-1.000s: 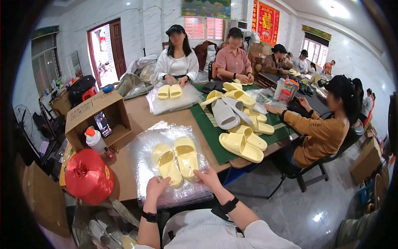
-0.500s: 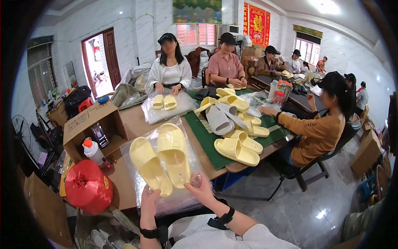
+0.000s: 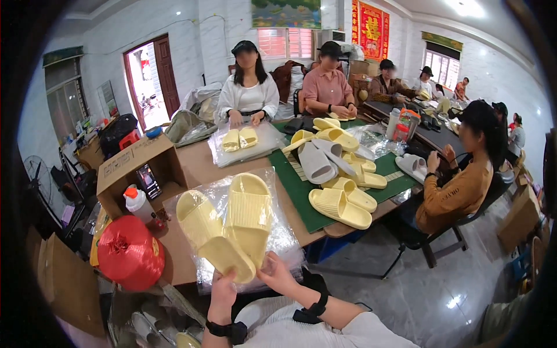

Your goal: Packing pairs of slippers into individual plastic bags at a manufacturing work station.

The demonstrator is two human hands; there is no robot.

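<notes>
A pair of pale yellow slide slippers (image 3: 249, 217) lies toes away from me, their front parts inside a clear plastic bag (image 3: 284, 223) on the near table. The left slipper's heel overlaps the right one's. My left hand (image 3: 222, 296) is closed on the left slipper's heel, thumb on top. Beside the right slipper's heel, my right hand (image 3: 279, 277) pinches what looks like the bag's near edge; its fingertips are partly hidden. More clear bags seem to lie flat beneath the pair.
Yellow and grey slippers (image 3: 339, 209) are heaped on a green mat (image 3: 296, 203) to the right. At left stand an open cardboard box (image 3: 136, 159), a white bottle (image 3: 138, 203) and a red twine roll (image 3: 130, 252). Co-workers sit across and at right; one has a yellow pair (image 3: 239, 138).
The left slipper's heel has swung right over the other's, and my hands have shifted with it. At right, the co-worker has drawn back a hand, and a grey pair now shows there.
</notes>
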